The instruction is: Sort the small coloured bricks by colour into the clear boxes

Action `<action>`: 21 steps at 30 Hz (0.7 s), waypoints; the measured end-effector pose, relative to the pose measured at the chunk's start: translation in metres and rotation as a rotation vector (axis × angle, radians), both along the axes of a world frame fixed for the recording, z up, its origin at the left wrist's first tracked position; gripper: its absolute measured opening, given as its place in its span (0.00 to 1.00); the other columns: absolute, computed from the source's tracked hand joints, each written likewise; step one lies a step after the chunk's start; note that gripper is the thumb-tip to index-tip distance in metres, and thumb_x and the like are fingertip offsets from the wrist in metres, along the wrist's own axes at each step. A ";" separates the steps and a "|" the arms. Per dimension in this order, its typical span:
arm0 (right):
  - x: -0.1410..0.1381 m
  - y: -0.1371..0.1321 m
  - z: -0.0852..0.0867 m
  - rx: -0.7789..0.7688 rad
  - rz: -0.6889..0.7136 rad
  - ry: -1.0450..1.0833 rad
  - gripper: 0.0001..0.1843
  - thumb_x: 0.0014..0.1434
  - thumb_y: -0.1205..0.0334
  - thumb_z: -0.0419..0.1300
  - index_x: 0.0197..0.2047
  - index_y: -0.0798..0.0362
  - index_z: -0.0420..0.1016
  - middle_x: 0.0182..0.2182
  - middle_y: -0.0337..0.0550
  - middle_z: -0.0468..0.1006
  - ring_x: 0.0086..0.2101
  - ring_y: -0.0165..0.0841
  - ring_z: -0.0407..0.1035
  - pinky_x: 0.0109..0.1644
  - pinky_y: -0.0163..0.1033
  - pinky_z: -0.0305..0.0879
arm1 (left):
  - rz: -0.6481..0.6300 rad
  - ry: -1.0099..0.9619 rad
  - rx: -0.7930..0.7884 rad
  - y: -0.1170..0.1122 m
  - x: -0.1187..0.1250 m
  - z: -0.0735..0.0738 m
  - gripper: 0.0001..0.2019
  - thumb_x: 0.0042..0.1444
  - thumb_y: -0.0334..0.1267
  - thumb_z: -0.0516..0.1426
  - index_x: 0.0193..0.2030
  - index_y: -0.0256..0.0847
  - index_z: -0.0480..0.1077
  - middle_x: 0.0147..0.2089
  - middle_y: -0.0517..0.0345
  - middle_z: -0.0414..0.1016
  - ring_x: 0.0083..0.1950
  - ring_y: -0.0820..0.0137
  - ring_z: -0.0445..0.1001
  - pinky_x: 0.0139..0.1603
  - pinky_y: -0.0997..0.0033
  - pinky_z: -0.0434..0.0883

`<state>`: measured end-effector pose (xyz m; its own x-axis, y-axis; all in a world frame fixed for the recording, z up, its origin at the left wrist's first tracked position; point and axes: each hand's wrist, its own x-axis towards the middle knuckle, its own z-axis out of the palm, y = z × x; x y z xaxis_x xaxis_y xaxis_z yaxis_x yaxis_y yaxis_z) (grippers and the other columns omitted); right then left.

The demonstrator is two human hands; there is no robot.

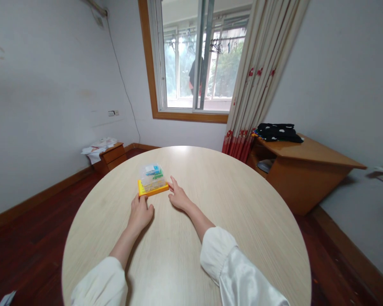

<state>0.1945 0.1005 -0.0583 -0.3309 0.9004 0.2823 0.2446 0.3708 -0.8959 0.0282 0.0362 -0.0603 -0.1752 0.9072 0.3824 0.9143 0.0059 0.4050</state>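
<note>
A small clear plastic box (152, 178) with an orange base lies on the round wooden table (236, 212), with coloured pieces showing through its lid. My left hand (140, 212) rests flat on the table just in front of the box, its fingertips at the near left corner. My right hand (178, 196) lies on the table at the box's right side, fingers stretched out, the index fingertip touching the near right corner. Neither hand holds the box.
A low wooden desk (306, 170) with a folded black dotted cloth (277, 132) stands at the right by a curtain (258, 76). At the left wall, a small wooden cabinet (110, 156) carries papers. A window (198, 55) is straight ahead.
</note>
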 end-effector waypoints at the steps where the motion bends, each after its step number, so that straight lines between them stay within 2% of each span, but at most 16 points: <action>1: 0.000 0.000 -0.001 0.006 -0.020 -0.004 0.46 0.48 0.78 0.50 0.68 0.49 0.38 0.59 0.50 0.64 0.55 0.35 0.64 0.61 0.49 0.58 | -0.004 0.007 -0.006 0.000 0.000 0.001 0.16 0.50 0.34 0.52 0.46 0.33 0.66 0.51 0.42 0.65 0.54 0.56 0.65 0.59 0.56 0.62; 5: 0.001 -0.007 -0.001 0.032 -0.152 -0.053 0.41 0.50 0.76 0.50 0.67 0.51 0.43 0.55 0.52 0.68 0.53 0.35 0.66 0.59 0.50 0.61 | -0.014 0.021 -0.039 -0.002 -0.001 0.004 0.17 0.51 0.34 0.50 0.47 0.30 0.65 0.52 0.39 0.65 0.55 0.55 0.65 0.59 0.57 0.61; 9: 0.007 -0.030 0.007 0.150 -0.264 -0.180 0.38 0.52 0.75 0.49 0.66 0.57 0.45 0.57 0.57 0.64 0.57 0.38 0.59 0.62 0.51 0.56 | -0.009 0.073 -0.051 -0.014 0.001 0.006 0.18 0.54 0.35 0.49 0.50 0.28 0.65 0.55 0.36 0.63 0.58 0.54 0.63 0.60 0.57 0.60; 12: 0.015 -0.057 0.012 0.280 -0.241 -0.305 0.37 0.52 0.74 0.49 0.66 0.58 0.47 0.59 0.57 0.59 0.61 0.40 0.52 0.65 0.52 0.50 | -0.024 0.168 -0.026 -0.030 0.007 0.008 0.19 0.57 0.38 0.48 0.51 0.27 0.65 0.56 0.32 0.61 0.59 0.52 0.61 0.60 0.54 0.58; 15: 0.024 -0.090 0.015 0.360 -0.178 -0.420 0.36 0.52 0.74 0.49 0.65 0.59 0.50 0.60 0.58 0.58 0.62 0.41 0.49 0.66 0.53 0.49 | -0.074 0.249 -0.006 -0.052 0.015 0.007 0.20 0.58 0.38 0.47 0.52 0.26 0.65 0.57 0.29 0.60 0.60 0.50 0.60 0.60 0.49 0.57; 21: 0.050 -0.171 0.025 0.411 -0.120 -0.640 0.34 0.54 0.73 0.50 0.64 0.57 0.52 0.61 0.56 0.59 0.62 0.42 0.50 0.65 0.56 0.48 | -0.238 0.277 0.066 -0.113 0.017 0.004 0.18 0.59 0.38 0.46 0.51 0.32 0.66 0.58 0.36 0.62 0.60 0.52 0.60 0.60 0.48 0.60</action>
<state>0.2450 -0.0701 -0.0335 -0.4494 0.8044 0.3886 0.7283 0.5818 -0.3621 0.0456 -0.0772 -0.0560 0.1561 0.8820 0.4446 0.9618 -0.2382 0.1347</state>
